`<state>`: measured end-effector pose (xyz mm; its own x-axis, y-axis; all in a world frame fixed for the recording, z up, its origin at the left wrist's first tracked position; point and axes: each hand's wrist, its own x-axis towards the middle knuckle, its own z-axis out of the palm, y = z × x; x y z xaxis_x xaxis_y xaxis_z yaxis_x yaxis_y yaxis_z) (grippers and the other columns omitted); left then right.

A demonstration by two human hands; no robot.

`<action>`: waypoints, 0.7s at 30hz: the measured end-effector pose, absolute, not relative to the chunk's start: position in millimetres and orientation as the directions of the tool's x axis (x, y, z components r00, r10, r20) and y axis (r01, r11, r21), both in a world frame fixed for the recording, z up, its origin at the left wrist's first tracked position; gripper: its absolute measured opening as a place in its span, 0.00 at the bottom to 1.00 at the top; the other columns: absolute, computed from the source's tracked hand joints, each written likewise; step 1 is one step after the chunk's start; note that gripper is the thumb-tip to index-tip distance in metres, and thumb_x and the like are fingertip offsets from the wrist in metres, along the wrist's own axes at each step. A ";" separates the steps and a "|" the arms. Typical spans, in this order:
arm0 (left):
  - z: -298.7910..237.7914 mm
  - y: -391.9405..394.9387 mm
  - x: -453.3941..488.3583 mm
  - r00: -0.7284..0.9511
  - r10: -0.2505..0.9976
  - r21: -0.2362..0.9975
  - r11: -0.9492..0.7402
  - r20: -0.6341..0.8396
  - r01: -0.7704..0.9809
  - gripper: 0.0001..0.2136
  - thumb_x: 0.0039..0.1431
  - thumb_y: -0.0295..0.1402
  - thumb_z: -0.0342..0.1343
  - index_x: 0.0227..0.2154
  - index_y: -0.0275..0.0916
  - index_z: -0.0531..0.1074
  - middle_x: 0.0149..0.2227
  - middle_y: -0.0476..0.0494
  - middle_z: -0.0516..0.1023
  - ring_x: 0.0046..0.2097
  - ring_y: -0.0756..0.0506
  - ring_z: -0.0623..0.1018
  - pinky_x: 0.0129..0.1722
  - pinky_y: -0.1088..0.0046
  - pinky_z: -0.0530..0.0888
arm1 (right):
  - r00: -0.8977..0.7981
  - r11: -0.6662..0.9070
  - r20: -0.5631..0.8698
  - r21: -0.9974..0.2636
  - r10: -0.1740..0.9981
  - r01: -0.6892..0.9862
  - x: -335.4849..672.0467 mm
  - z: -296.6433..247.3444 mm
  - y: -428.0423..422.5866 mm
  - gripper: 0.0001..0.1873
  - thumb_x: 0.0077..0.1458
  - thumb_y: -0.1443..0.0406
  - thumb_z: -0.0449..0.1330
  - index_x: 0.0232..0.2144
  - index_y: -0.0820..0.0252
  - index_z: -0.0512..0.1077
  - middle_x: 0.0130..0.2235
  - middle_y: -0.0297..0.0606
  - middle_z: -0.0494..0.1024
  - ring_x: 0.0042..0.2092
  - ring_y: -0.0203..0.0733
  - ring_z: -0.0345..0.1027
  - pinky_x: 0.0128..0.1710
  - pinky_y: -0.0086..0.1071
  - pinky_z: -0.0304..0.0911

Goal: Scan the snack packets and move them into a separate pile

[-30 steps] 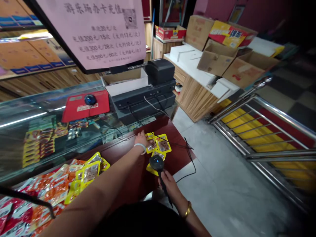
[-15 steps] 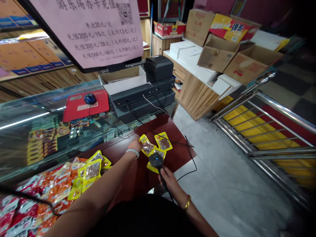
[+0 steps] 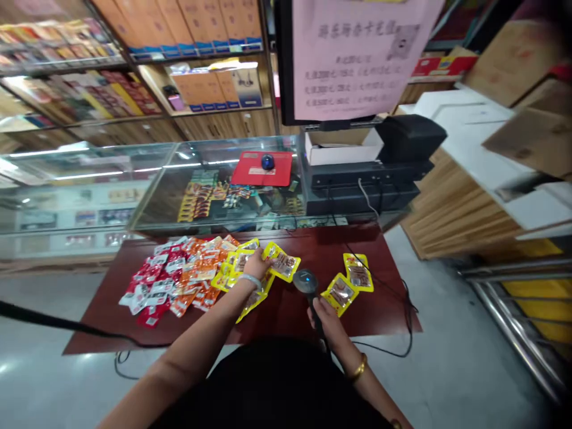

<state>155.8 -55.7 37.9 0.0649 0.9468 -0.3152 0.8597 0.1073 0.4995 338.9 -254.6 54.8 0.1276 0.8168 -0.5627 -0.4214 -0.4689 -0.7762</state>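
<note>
My left hand (image 3: 257,264) pinches a yellow snack packet (image 3: 283,263) just above the dark red table (image 3: 388,310), beside a spread of several red, orange and yellow packets (image 3: 179,279). My right hand (image 3: 325,319) is wrapped round the handle of a black barcode scanner (image 3: 306,283), whose blue-lit head points toward the held packet. Two more yellow packets (image 3: 351,283) lie on the table to the right of the scanner. The scanner's black cable (image 3: 404,333) trails off the table's right edge.
Behind the table stands a glass display counter (image 3: 147,179) with a red mouse pad and mouse (image 3: 263,167). A black till and printer (image 3: 379,161) sit right of it under a pink notice (image 3: 357,53). Wooden cabinets with cardboard boxes (image 3: 527,131) and a metal railing (image 3: 513,310) lie right.
My left hand lifted a yellow packet from the small group and carried it left to the big pile. The view swung left. My right hand kept hold of the scanner.
</note>
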 end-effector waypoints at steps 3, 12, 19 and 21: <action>41.9 -62.9 123.5 0.005 0.952 0.524 0.163 -0.305 0.836 0.23 0.47 0.44 0.61 0.43 0.37 0.68 0.34 0.42 0.76 0.36 0.43 0.75 0.36 0.71 0.67 | 0.059 -0.475 -0.532 -0.796 0.845 -0.375 320.6 51.7 -242.9 0.26 0.46 0.41 0.58 0.28 0.57 0.63 0.19 0.26 0.65 0.18 0.31 0.55 0.18 0.26 0.49; 36.0 -73.9 54.7 -0.132 0.935 0.534 0.299 -0.328 0.791 0.23 0.48 0.42 0.61 0.45 0.37 0.67 0.38 0.38 0.77 0.39 0.41 0.76 0.38 0.69 0.68 | -0.160 -0.504 -0.478 -0.828 0.864 -0.245 282.7 62.1 -224.3 0.25 0.50 0.43 0.57 0.32 0.58 0.66 0.20 0.26 0.64 0.19 0.31 0.54 0.19 0.26 0.51; 62.0 -61.3 54.7 -0.170 0.983 0.336 0.136 0.074 0.932 0.32 0.49 0.41 0.59 0.56 0.37 0.59 0.56 0.33 0.65 0.58 0.35 0.64 0.58 0.56 0.59 | -0.043 -0.501 -0.518 -0.798 0.854 -0.334 291.2 55.5 -240.4 0.25 0.48 0.43 0.59 0.28 0.57 0.63 0.21 0.26 0.66 0.20 0.30 0.56 0.19 0.24 0.51; 63.6 -63.3 80.6 -0.046 0.985 0.309 -0.008 0.165 0.951 0.31 0.51 0.39 0.58 0.58 0.38 0.57 0.60 0.34 0.61 0.61 0.36 0.60 0.60 0.56 0.54 | 0.013 -0.505 -0.551 -0.774 0.835 -0.383 299.9 48.5 -249.1 0.26 0.45 0.42 0.60 0.30 0.57 0.64 0.20 0.25 0.66 0.18 0.30 0.55 0.18 0.24 0.50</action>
